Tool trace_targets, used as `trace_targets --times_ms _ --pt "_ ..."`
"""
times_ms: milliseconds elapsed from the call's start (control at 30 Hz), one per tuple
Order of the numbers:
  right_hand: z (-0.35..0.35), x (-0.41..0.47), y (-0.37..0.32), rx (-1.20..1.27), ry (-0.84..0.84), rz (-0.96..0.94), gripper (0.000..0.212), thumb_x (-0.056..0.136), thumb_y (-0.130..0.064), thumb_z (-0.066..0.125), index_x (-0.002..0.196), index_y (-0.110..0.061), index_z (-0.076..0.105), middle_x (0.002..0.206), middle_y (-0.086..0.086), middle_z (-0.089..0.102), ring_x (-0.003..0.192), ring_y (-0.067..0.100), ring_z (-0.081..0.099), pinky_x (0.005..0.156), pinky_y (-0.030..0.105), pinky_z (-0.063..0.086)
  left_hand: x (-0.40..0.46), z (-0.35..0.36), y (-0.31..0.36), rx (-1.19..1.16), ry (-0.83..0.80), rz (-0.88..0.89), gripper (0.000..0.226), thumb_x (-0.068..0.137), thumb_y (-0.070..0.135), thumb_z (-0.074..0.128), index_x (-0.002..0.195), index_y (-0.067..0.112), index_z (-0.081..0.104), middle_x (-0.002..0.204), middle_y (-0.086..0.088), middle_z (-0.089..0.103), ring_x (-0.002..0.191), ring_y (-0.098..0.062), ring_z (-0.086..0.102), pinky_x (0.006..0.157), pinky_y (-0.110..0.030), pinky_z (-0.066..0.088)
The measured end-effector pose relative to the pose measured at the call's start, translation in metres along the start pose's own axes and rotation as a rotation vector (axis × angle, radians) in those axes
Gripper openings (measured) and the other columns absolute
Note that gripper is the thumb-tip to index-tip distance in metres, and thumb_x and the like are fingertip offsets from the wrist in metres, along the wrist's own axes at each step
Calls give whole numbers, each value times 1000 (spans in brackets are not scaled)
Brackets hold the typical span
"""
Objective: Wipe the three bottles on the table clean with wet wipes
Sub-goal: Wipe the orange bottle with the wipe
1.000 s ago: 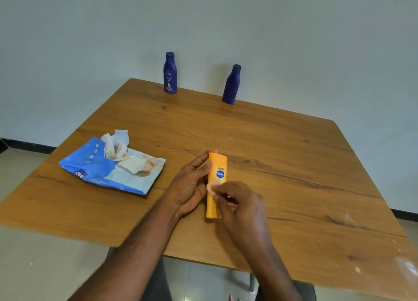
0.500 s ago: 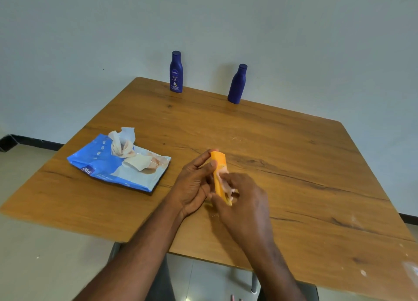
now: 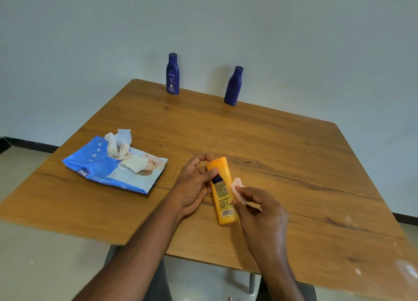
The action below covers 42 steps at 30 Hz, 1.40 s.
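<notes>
Turning the orange bottle (image 3: 222,191) in my left grip (image 3: 194,187) has brought its printed back label up, while my right grip (image 3: 255,208) pinches the wet wipe (image 3: 237,186) against its side above the bench (image 3: 294,165), two blue bottles (image 3: 173,74) (image 3: 233,86) untouched beyond, so wiping likely remains on its first bottle.

orange bottle (image 3: 222,193) label print illegible, forearms cropped
</notes>
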State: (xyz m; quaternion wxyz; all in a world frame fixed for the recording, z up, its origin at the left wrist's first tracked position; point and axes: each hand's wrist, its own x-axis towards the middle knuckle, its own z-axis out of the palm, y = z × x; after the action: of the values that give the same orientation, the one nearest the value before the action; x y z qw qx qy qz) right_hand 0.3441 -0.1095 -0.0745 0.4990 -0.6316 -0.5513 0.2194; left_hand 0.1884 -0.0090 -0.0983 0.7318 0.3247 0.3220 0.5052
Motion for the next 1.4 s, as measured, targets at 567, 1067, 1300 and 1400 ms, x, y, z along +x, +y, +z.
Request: trace_targets --times_ms 567,1067,1300,1400 --pt "37 69 -30 -517 -111 -376 21 86 -1 63 100 -7 78 104 9 72 92 26 64 76 38 55 0 0 -7 164 -35 29 43 91 -6 67 131 10 64 118 -25 71 105 -29 68 84 -40 54" --pt "21 82 -28 -571 -234 -279 20 93 -8 63 106 -15 77 108 0 71 92 14 66 79 31 56 -1 3 -6 200 -48 23 40 95 -5 62 133 5 61 120 -20 72 110 -31 69 92 -43 54" --pt "21 50 -31 -631 -346 -383 26 95 -7 54 104 -19 76 104 -2 68 92 16 61 78 31 52 7 2 -7 158 58 -8 28 107 6 45 118 6 71 101 -14 74 82 -15 68 71 -29 55" --pt "12 31 -27 -618 -404 -396 24 90 -4 60 98 -19 78 98 -2 69 90 18 62 76 33 52 7 1 -8 171 49 -3 23 104 7 52 116 7 72 95 -5 78 85 -17 72 71 -29 60"
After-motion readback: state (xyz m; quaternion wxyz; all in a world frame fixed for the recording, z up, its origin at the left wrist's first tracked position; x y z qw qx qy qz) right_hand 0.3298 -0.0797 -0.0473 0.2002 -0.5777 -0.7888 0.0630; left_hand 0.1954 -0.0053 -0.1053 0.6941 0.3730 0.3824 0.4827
